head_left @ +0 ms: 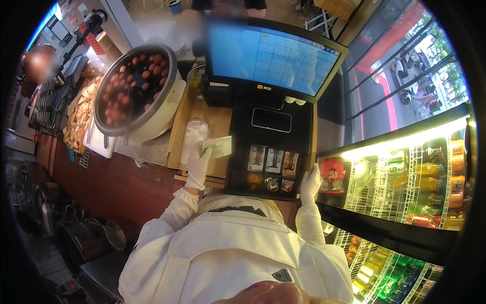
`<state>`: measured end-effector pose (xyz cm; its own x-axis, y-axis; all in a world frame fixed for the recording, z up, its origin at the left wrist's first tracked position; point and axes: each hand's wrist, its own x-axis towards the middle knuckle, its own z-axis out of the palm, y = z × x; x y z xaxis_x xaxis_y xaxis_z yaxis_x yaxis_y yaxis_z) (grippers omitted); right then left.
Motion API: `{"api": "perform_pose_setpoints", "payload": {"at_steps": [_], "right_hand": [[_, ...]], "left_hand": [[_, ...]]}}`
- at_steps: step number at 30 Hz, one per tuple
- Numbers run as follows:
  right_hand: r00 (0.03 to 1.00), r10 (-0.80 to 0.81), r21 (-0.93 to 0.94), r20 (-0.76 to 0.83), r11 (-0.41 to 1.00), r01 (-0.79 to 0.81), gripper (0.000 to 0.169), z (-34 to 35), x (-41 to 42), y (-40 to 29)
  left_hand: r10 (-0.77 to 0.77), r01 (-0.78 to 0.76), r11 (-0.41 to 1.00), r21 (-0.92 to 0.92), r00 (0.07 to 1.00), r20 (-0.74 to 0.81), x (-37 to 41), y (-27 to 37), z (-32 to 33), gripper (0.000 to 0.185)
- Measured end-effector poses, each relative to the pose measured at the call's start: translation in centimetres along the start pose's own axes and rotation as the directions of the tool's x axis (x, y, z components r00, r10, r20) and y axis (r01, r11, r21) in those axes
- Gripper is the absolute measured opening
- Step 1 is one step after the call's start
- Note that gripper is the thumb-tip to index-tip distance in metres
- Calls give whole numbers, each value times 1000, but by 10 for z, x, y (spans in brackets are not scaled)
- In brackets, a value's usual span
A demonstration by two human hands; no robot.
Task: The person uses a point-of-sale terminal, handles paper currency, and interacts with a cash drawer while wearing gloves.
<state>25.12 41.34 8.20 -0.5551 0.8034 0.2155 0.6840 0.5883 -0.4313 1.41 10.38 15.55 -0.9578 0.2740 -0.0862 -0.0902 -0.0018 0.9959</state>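
My left hand [198,167], in a white glove, pinches a pale greenish banknote [218,147] by its left end, above the wooden counter. Below and to the right, a black cash drawer [231,182] stands pulled out. Banknotes [273,160] lie under clips in its back row, and coins [272,184] fill the front compartments. My right hand [310,183], also gloved, is beside the drawer's right side with nothing visible in it; whether it touches the drawer is unclear. A red packet [332,174] is just right of those fingers, at the lit display fridge.
A large cooker [167,110] of eggs in dark liquid stands at the left. A point-of-sale screen [277,57] rises behind the drawer. Clear plastic bags [194,138] lie on the counter. The display fridge [395,182] lines the right. Across the counter is a person [256,5].
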Motion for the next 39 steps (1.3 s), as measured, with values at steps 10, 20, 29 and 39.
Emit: {"api": "perform_pose_setpoints", "payload": {"at_steps": [10, 20, 29, 39], "right_hand": [[811, -479, 630, 335, 754, 186, 14, 46, -29, -155], [416, -277, 456, 866, 778, -432, 22, 101, 0, -171], [426, -422, 600, 800, 530, -600, 26, 35, 19, -194], [458, -457, 624, 763, 336, -705, 28, 61, 17, -172]], "left_hand": [[-266, 195, 891, -409, 956, -122, 4, -34, -20, 23], [-103, -70, 872, -484, 941, -321, 7, -18, -45, 25], [286, -331, 937, -106, 907, -308, 11, -5, -42, 39], [322, -496, 787, 367, 837, 441, -28, -44, 41, 48]]}}
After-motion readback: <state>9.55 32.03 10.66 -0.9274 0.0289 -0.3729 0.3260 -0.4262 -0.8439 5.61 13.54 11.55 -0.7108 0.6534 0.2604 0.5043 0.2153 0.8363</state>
